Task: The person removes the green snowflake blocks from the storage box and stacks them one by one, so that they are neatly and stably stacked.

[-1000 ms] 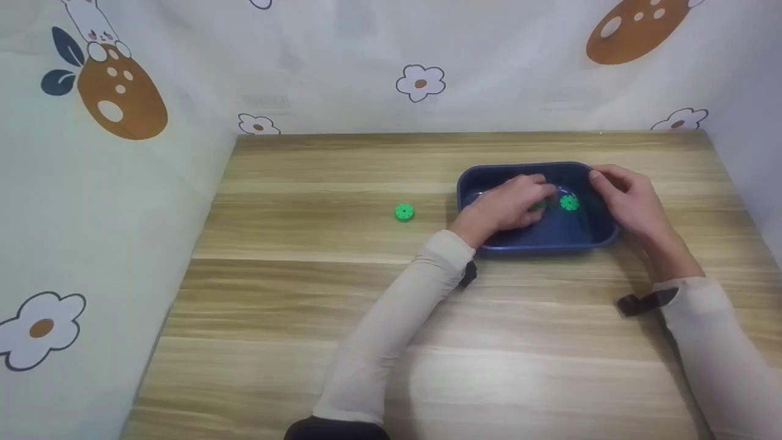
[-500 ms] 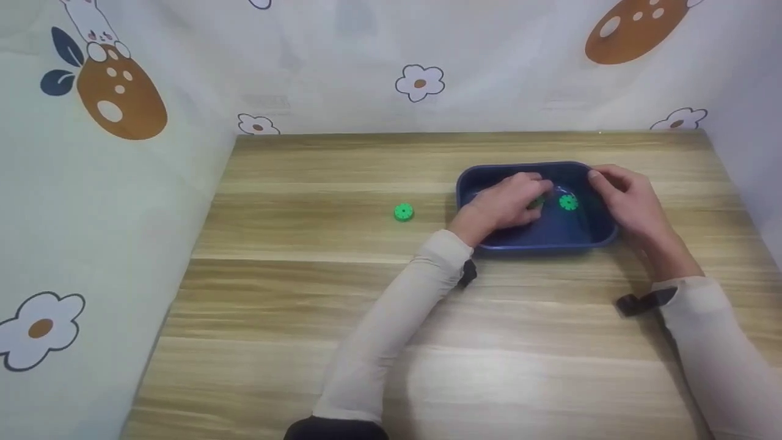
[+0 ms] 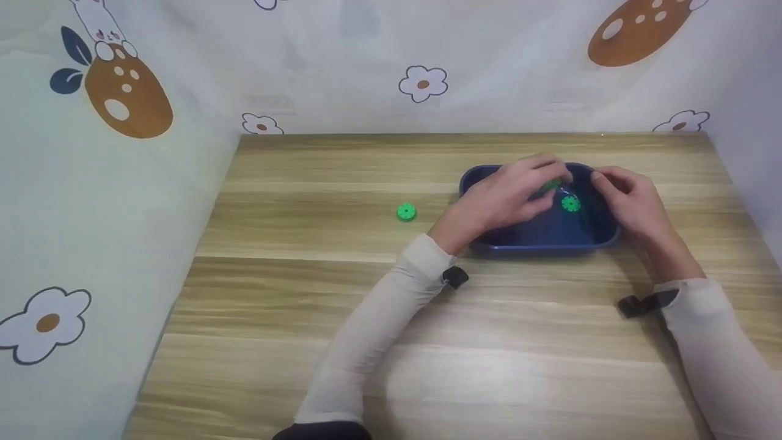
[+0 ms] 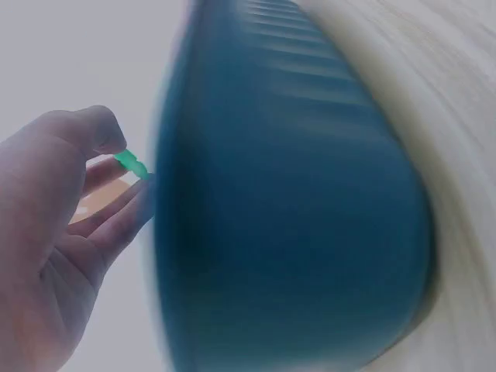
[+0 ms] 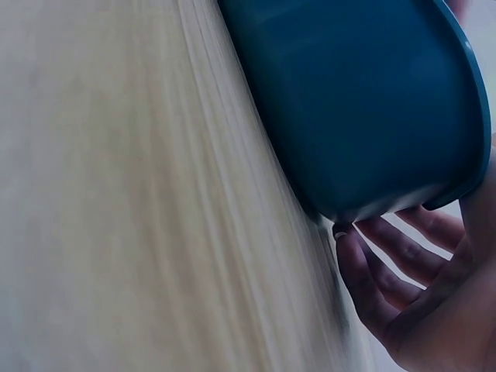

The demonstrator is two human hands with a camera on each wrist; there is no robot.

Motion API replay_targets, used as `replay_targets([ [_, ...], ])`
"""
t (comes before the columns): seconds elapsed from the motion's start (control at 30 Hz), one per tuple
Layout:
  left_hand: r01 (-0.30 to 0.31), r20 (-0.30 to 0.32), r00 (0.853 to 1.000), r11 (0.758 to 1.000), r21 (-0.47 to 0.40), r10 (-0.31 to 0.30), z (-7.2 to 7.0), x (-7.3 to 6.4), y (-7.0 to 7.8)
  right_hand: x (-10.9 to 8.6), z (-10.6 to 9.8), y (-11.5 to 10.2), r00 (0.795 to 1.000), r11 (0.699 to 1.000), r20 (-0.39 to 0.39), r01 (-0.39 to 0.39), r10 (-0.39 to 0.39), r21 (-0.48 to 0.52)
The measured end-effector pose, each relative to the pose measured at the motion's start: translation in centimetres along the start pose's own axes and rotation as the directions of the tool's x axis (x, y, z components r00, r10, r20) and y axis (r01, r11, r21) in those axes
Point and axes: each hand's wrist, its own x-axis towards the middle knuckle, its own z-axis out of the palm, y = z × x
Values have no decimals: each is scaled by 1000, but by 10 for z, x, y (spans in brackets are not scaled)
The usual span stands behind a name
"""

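Note:
My left hand (image 3: 510,194) is over the left half of a dark blue plastic tub (image 3: 544,248) and pinches a small green notched disc (image 4: 132,164) between thumb and fingertips. In the head view, the fingers partly cover that disc. A second green notched disc (image 3: 570,203) lies in the tub, just right of the left hand. At the tub's right end, my right hand (image 3: 638,201) grips the wall, with the thumb over the rim. The right wrist view shows its fingers (image 5: 411,252) along the tub's outer side.
Left of the tub, another green disc (image 3: 406,212), thicker-looking, lies on the wood-grain table (image 3: 293,293). Patterned cloth walls (image 3: 342,73) rise behind the table and at its left. A pale wall (image 3: 745,122) stands at the right.
The left hand has risen from inside the tub toward its far rim, bringing the pinched green disc up with it. The right hand keeps its place on the tub.

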Motion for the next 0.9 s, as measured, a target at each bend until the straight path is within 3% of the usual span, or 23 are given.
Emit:
replay_targets([
  [0.23, -37, -111, 993, 999, -14, 36, -23, -25, 9, -1, -1, 1, 1000, 1000, 10, -23, 24, -19],
  [0.43, -40, -179, 983, 997, -60, 29, -31, -48, 1, -1, -1, 1, 1000, 999, 5, -27, 27, -27],
  [0.67, -17, -227, 974, 985, -171, -22, -31, -67, -16, -3, 2, 0, 1000, 999, -22, -9, 9, 35],
  [0.9, 38, -253, 962, 966, -256, -105, -35, -84, -28, -3, 2, -1, 1000, 1000, -11, -22, 22, -7],
])
